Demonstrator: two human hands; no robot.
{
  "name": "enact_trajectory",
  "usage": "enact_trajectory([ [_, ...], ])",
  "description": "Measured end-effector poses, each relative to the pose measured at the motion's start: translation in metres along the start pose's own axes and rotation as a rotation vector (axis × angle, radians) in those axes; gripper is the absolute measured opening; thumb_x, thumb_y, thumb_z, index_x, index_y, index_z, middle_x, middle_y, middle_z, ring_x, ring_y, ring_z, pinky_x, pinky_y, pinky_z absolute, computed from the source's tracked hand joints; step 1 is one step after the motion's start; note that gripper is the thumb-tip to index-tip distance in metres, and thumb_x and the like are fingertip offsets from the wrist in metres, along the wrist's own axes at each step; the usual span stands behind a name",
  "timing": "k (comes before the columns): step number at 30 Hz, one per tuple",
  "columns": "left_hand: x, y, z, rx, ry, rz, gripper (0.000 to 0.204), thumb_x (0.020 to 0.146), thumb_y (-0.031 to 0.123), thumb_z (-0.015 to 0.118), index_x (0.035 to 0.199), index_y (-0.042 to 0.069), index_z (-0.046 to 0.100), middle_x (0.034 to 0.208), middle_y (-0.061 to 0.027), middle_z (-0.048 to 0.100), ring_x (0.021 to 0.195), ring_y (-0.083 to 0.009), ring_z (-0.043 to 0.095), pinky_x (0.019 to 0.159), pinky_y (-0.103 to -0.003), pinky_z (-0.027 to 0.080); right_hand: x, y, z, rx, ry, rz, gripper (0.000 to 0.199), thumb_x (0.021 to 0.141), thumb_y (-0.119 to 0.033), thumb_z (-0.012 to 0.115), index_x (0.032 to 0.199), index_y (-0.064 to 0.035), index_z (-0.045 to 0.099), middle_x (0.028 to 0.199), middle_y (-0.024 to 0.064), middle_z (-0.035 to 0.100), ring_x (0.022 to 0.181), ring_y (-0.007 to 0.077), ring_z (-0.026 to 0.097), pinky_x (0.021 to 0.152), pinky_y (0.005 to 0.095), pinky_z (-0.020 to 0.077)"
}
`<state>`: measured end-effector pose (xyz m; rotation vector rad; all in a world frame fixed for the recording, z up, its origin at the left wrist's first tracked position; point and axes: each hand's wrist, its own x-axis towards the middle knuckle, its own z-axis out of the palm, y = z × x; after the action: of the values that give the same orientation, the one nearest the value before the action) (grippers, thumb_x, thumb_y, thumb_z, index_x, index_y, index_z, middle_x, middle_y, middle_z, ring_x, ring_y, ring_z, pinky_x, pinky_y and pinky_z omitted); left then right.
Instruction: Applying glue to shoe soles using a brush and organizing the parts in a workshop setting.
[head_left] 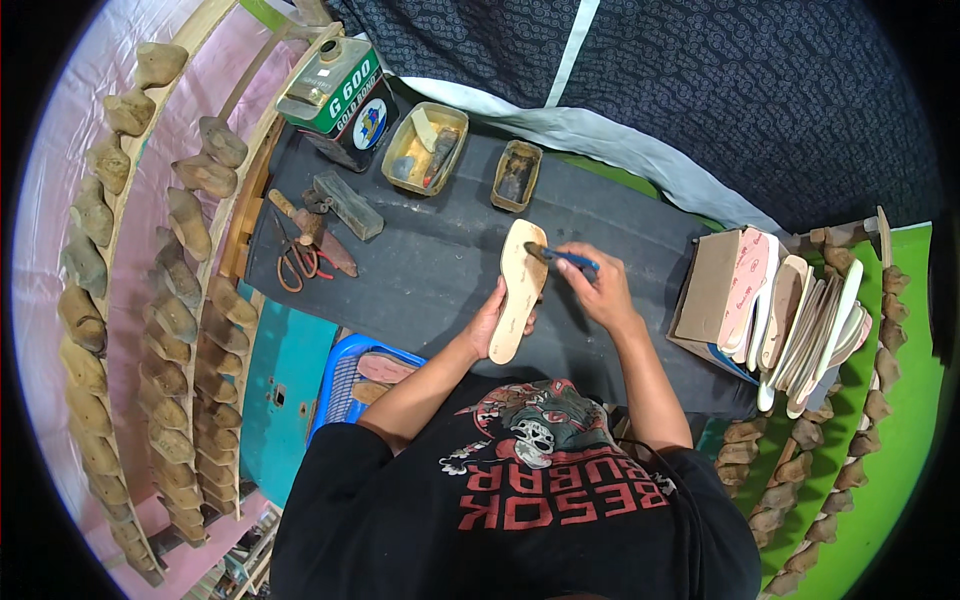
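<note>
A tan shoe insole (516, 290) is held up over the dark worktable by my left hand (489, 318), its fingers wrapped round the lower half from the left and beneath. My right hand (598, 290) grips a brush with a blue handle (570, 257). The brush's dark tip touches the insole near its wide upper end, where the surface looks darker and damp. Beyond the insole stands a small tub with dark contents (516, 178). Left of that tub, a larger yellowish tub (426, 150) holds a few tools.
A green and white metal can (335, 100) stands at the back left. Scissors (291, 262), a knife (318, 240) and a grey block (348, 205) lie left. At right, a cardboard box (712, 285) adjoins stacked insoles (805, 320). Wooden shoe lasts (165, 350) line racks. A blue basket (340, 372) sits near my left arm.
</note>
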<state>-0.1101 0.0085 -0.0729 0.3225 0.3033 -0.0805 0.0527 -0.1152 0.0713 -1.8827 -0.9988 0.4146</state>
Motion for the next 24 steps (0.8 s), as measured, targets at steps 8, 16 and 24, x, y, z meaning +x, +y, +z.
enact_trajectory([
  [8,-0.003,-0.004,-0.005,0.031,0.071,-0.024,0.071,0.099,0.068,0.044,0.130,0.006,0.059,0.096,-0.0078,0.066,0.078,-0.0214,0.066,0.070,-0.036,0.054,-0.011,-0.010,-0.004,-0.132,-0.039,-0.171,0.022,0.091,-0.012,0.072,0.110,-0.0024,0.068,0.097,0.0164,0.071,0.088,0.0349,0.068,0.079,0.0399,0.0538],
  [16,0.000,-0.010,-0.021,0.069,0.128,-0.049,0.073,0.096,0.072,0.045,0.126,0.006,0.061,0.096,-0.0098,0.069,0.080,-0.0209,0.070,0.069,-0.034,0.057,-0.014,-0.012,0.003,-0.135,-0.064,-0.203,0.020,0.093,-0.011,0.071,0.109,0.0001,0.067,0.099,0.0168,0.071,0.089,0.0339,0.070,0.079,0.0397,0.0547],
  [24,0.000,-0.009,-0.022,0.153,0.091,-0.030,0.073,0.097,0.070,0.044,0.128,0.007,0.061,0.096,-0.0091,0.071,0.080,-0.0197,0.071,0.070,-0.032,0.059,0.003,-0.013,0.001,-0.116,0.223,-0.152,0.015,0.096,-0.012,0.070,0.105,0.0005,0.068,0.092,0.0119,0.072,0.076,0.0204,0.069,0.071,0.0322,0.0540],
])
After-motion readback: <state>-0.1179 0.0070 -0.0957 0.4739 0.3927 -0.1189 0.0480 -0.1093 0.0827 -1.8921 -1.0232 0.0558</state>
